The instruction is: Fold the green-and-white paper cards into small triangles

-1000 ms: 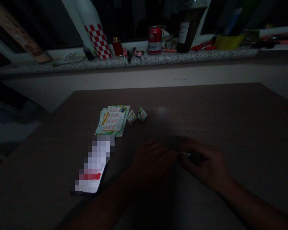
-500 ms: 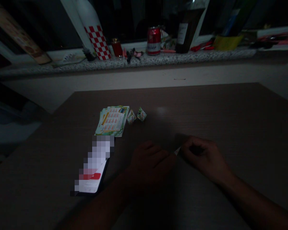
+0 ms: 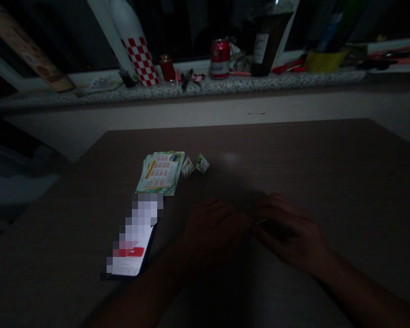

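Head view, and the room's dim: I see two folded papers [image 3: 202, 163] on the worktop [image 3: 310, 159], apparently finished, just beside one stack of printed sheets [image 3: 160, 173], flat and too overlapped to count. One paper slip [image 3: 261, 222] is between the person's hands, its folding seemingly incomplete. The right hand [image 3: 290, 230] pinches it between thumb and finger; the left hand [image 3: 218, 230] meets its near end, but I can't tell whether those fingers grip. One lit phone [image 3: 131, 264] lies below the stack.
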Tool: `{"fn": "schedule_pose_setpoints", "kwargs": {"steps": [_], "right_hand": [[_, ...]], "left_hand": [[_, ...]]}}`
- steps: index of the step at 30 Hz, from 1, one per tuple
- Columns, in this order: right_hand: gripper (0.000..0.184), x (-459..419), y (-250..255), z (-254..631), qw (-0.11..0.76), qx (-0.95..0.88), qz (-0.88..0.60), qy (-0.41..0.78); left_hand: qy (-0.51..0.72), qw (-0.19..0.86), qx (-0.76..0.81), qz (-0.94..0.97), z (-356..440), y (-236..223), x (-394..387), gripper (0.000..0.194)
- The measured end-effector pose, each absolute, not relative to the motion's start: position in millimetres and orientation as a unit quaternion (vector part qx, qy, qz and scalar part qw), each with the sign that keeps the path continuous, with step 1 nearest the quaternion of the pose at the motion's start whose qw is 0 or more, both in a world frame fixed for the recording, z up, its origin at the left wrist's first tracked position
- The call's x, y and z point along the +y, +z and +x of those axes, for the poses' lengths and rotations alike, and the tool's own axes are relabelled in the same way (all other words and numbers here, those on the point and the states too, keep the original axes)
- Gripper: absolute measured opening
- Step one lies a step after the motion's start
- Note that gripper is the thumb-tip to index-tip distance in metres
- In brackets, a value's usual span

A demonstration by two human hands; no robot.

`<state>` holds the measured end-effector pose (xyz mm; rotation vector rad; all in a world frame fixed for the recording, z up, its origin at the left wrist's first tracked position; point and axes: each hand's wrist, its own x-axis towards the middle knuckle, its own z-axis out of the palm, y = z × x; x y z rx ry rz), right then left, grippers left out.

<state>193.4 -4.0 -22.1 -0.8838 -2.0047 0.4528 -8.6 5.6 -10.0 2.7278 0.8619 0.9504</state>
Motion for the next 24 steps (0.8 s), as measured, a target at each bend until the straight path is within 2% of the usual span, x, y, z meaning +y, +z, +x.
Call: {"fn": "schedule_pose_setpoints", "kwargs": {"steps": [7,14,24], "right_hand": [[0.023,-5.2,-23.5,192.2,0.473,-0.797,-0.340,0.159],[0.023,-5.9,-21.1,190.7,0.468,-0.812,-0.311,0.158],[0.025,-14.1,-17.0,189.0,0.476,-0.815,-0.321,0.080]], "left_hand": [[0.323,0.099,0.331,0.881,-6.3,-9.8,5.5,0.007],[0.345,0.081,0.311,0.882,-1.5,-10.5,5.5,0.007],[0.335,0.028,0.351,0.874,3.1,-5.6,1.8,0.015]]}}
